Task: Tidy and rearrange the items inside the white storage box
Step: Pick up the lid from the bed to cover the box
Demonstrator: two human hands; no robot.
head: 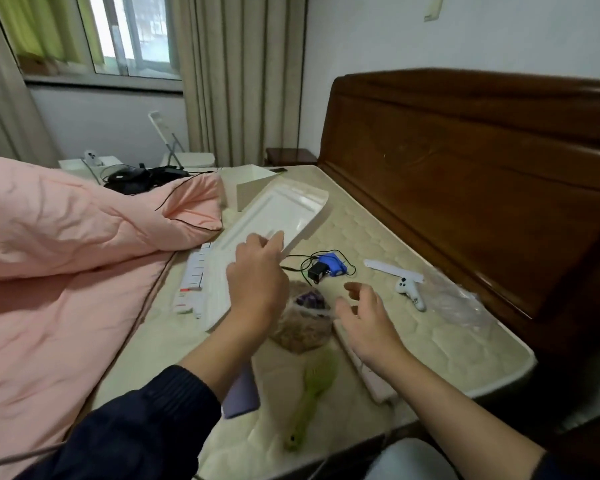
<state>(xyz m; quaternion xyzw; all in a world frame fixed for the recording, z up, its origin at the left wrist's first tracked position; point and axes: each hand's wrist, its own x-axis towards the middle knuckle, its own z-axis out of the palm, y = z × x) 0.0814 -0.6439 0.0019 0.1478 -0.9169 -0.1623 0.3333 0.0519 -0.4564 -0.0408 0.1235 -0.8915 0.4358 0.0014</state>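
A white plastic lid [274, 216] lies tilted on the mattress, its far end resting against a white box [253, 188]. My left hand [257, 275] grips the lid's near right edge, fingers curled over it. My right hand [364, 317] hovers apart with its fingers relaxed and holds nothing, above a clear bag of brownish stuff [302, 327]. A blue and black charger with its cable [328, 266], a white controller [409, 292], a green brush [312, 396] and a purple flat object [243, 393] lie loose on the mattress.
A pink quilt [66, 271] covers the bed's left side. The wooden headboard [482, 188] stands at the right. White and red boxes [193, 285] lie under the lid's left edge. A clear plastic bag [454, 299] and a white strip [392, 270] sit near the headboard.
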